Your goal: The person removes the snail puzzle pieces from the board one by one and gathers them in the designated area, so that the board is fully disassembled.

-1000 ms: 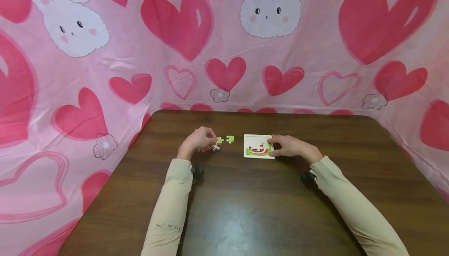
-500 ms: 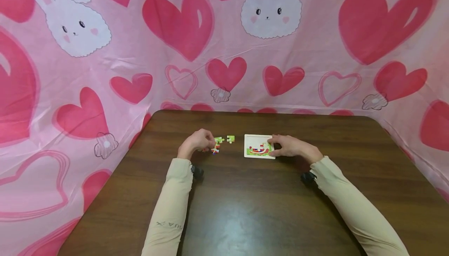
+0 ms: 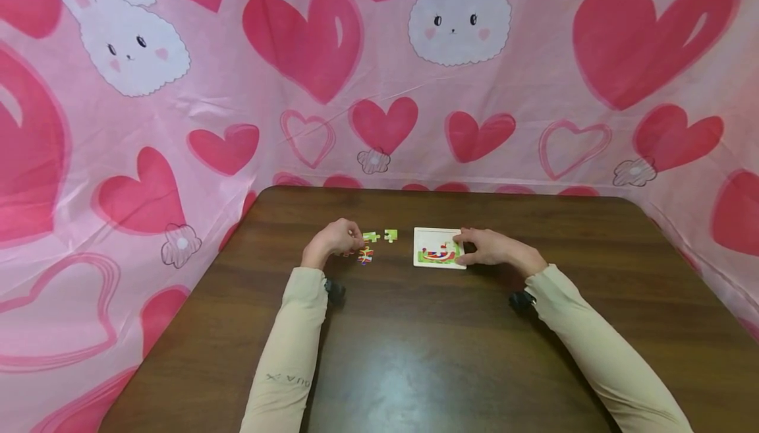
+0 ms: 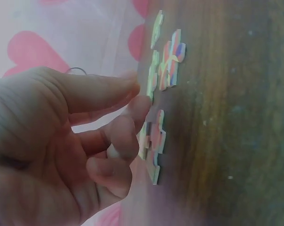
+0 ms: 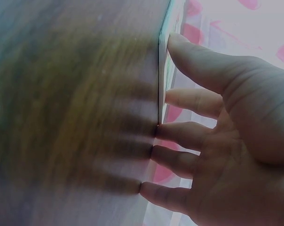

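My left hand (image 3: 337, 236) hovers over loose jigsaw pieces on the table. Its fingers are loosely bent in the left wrist view, with thumb and index fingertips close together and no piece showing between them. Just beyond the fingertips lie red, blue and white pieces (image 3: 365, 256) and a green piece (image 3: 371, 236). Another green piece (image 3: 390, 235) lies farther right. More pieces (image 4: 157, 136) lie below the fingers, partly hidden. My right hand (image 3: 491, 246) rests at the right edge of a white puzzle tray (image 3: 428, 238), thumb and index on its border, other fingertips down on the table.
A partly assembled picture (image 3: 437, 255) in red, white and green fills the lower part of the tray. Brown wood forms the table (image 3: 403, 327), and a pink cloth (image 3: 522, 77) with hearts and rabbits hangs behind it.
My left hand has drawn slightly back from the red and blue pieces, which now show more fully and have shifted a little toward me. The right hand and tray stay in place.
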Demonstrator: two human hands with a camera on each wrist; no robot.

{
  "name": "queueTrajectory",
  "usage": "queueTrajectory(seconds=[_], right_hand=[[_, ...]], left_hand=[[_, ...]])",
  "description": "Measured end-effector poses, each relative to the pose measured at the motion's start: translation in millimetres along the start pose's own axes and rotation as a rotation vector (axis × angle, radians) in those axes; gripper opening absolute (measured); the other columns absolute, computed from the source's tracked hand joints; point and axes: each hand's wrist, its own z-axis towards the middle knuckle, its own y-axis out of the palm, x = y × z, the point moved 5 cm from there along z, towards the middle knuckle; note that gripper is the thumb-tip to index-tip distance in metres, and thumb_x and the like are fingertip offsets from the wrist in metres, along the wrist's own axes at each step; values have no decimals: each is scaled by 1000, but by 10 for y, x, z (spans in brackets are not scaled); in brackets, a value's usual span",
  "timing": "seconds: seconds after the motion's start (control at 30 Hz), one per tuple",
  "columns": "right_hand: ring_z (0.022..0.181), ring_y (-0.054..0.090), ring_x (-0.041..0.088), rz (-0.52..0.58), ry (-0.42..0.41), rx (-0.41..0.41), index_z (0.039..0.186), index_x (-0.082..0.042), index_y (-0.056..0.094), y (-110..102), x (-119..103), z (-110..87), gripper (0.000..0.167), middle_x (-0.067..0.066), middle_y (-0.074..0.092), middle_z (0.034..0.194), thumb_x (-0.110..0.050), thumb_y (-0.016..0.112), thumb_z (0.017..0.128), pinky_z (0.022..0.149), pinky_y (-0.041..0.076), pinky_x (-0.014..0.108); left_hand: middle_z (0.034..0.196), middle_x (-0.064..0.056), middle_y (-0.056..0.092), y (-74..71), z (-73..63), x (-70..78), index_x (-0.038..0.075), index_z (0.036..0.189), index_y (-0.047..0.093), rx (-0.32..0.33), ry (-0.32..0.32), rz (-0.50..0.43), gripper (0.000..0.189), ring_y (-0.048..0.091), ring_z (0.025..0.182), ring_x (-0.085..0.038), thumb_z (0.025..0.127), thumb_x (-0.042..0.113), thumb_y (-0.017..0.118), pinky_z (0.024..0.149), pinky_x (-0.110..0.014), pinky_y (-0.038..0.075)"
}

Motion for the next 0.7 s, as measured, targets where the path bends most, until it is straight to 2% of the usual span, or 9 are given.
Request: queueTrajectory(seconds=[0.2,0.33,0.5,0.7], right_hand=[[142,34,44,-6,-7,3,143,-5,48,14,-10,4,65,26,36,153,-37,69,90,113,29,58],[141,34,44,-4,-11,-2,143,-6,49,15,-16,6,65,26,35,153,-38,69,90,113,29,58],[141,34,45,-6,-14,-3,143,-6,49,3,-15,-3,66,27,35,153,-39,69,89,112,30,59],[142,33,45,11,-4,-2,143,-6,48,-4,-16,-4,66,27,34,154,-38,69,90,113,29,60]], left_hand=[[74,-10,64,14,-11,43,8,95,67,12,7,-35,16,57,60,-22,93,24,65,52,-34,45],[79,-9,66,47,8,117,8,101,67,23,35,-33,21,57,64,-21,95,28,62,55,-35,47],[88,-8,70,92,50,288,11,102,67,59,92,47,23,59,68,-18,96,32,60,57,-34,48],[97,-6,70,209,119,524,12,105,65,76,175,56,19,65,75,-16,95,29,63,69,-31,51]])
